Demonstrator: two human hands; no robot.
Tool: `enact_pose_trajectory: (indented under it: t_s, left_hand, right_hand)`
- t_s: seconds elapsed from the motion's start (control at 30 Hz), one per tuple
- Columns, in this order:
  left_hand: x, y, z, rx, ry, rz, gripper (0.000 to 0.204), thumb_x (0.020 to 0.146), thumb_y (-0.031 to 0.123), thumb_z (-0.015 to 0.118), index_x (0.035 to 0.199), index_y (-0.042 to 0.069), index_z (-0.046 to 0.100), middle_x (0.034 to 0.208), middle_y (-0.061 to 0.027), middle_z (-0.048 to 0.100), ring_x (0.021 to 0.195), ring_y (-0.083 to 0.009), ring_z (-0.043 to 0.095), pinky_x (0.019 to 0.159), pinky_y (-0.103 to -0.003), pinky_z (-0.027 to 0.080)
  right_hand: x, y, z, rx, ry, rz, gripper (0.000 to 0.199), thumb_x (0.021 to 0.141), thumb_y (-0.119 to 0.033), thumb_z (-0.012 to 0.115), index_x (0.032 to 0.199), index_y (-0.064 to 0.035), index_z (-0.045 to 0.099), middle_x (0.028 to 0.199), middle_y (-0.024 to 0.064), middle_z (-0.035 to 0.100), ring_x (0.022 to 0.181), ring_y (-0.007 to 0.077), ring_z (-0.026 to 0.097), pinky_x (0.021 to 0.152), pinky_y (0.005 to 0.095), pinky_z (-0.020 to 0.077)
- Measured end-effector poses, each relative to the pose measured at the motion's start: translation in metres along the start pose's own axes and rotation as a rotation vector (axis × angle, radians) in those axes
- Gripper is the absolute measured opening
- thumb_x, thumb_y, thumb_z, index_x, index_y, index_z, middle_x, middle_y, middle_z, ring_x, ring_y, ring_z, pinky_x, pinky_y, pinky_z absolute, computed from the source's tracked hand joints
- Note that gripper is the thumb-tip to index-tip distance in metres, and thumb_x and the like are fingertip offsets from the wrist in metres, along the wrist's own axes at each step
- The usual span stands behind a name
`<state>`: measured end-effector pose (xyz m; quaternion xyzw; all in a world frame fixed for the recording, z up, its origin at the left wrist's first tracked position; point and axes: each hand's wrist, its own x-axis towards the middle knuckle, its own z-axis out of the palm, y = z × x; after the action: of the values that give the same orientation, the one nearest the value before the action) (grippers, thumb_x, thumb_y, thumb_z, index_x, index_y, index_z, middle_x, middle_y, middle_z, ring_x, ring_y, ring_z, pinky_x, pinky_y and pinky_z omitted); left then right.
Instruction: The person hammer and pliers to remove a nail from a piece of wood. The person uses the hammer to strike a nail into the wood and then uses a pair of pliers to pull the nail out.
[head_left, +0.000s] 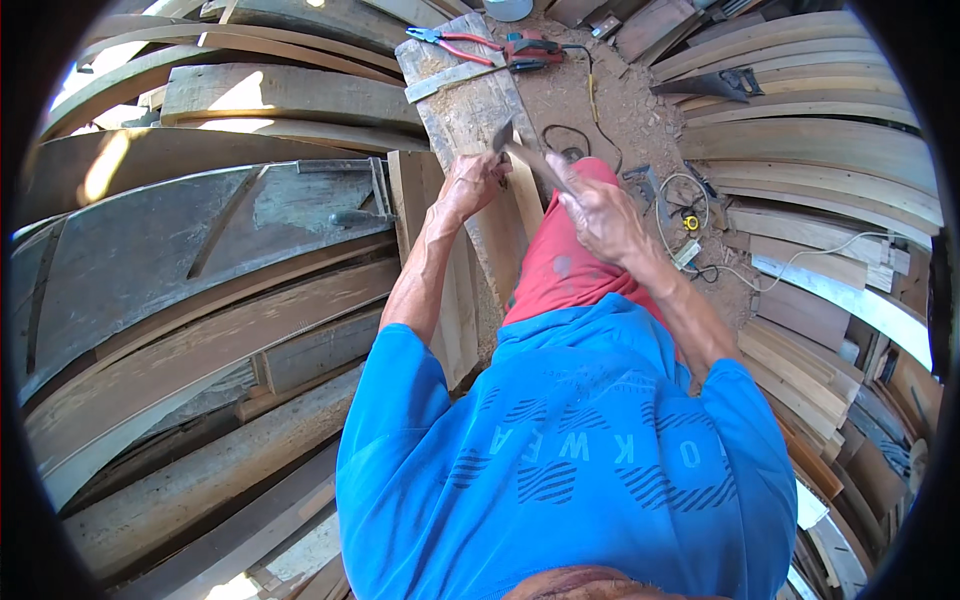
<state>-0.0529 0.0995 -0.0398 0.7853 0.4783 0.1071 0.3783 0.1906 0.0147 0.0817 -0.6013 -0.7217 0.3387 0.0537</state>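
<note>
My right hand [608,218] is closed around the wooden handle of a hammer [545,168]. The hammer's dark head sits just above and beside my left hand [475,185]; I cannot tell whether they touch. My left hand has its fingers pinched together over a pale wooden board [497,235], and whatever is between them is hidden. This board lies beside my leg, in line with a longer, dusty plank [455,95].
On the far plank lie pliers [465,40] with red handles, a wooden strip [450,80] and a red power tool [535,50]. A handsaw [715,85], a yellow tape measure [691,222] and cords lie at right. Stacked boards [290,95] flank both sides.
</note>
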Motion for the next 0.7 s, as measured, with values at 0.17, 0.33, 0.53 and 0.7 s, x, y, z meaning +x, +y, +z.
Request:
enact_pose_trajectory:
  t_s: [0.17,0.33,0.53,0.7]
  left_hand:
    - [-0.003,-0.010,0.007,-0.070,0.040,0.056,0.012,0.097,0.015,0.069,0.099,0.003,0.070,0.091,-0.0210,0.072,0.088,-0.0430,0.072,0.075,-0.051,0.055]
    - [-0.001,-0.016,0.004,-0.212,0.046,-0.064,0.014,0.097,0.018,0.070,0.098,0.004,0.070,0.090,-0.0207,0.072,0.087,-0.0425,0.072,0.074,-0.050,0.055]
    - [0.002,-0.010,-0.002,-0.107,-0.029,0.120,0.012,0.098,0.016,0.067,0.099,0.005,0.071,0.087,-0.0215,0.073,0.085,-0.0413,0.073,0.074,-0.048,0.055]
    - [0.000,-0.009,-0.003,-0.183,-0.066,0.020,0.009,0.097,0.012,0.067,0.099,0.005,0.072,0.086,-0.0194,0.073,0.085,-0.0375,0.075,0.075,-0.047,0.057]
  right_hand:
    - [-0.015,-0.023,-0.020,0.391,0.252,-0.050,0.057,0.106,-0.016,0.061,0.160,-0.0119,0.045,0.101,0.0202,0.072,0.081,0.0253,0.069,0.078,0.0378,0.0559]
    - [-0.020,-0.032,-0.027,0.476,0.535,-0.161,0.055,0.107,-0.017,0.057,0.159,-0.0037,0.044,0.120,0.0313,0.069,0.106,0.0456,0.071,0.090,0.0444,0.0562]
    - [-0.002,0.011,0.017,0.218,0.297,-0.078,0.058,0.107,-0.019,0.059,0.162,-0.0110,0.042,0.084,0.0191,0.067,0.071,0.0254,0.066,0.073,0.0385,0.0538]
    - [-0.010,-0.024,-0.019,0.424,0.368,-0.085,0.055,0.109,-0.024,0.056,0.160,-0.0092,0.044,0.083,0.0189,0.067,0.072,0.0215,0.065,0.070,0.0377,0.0536]
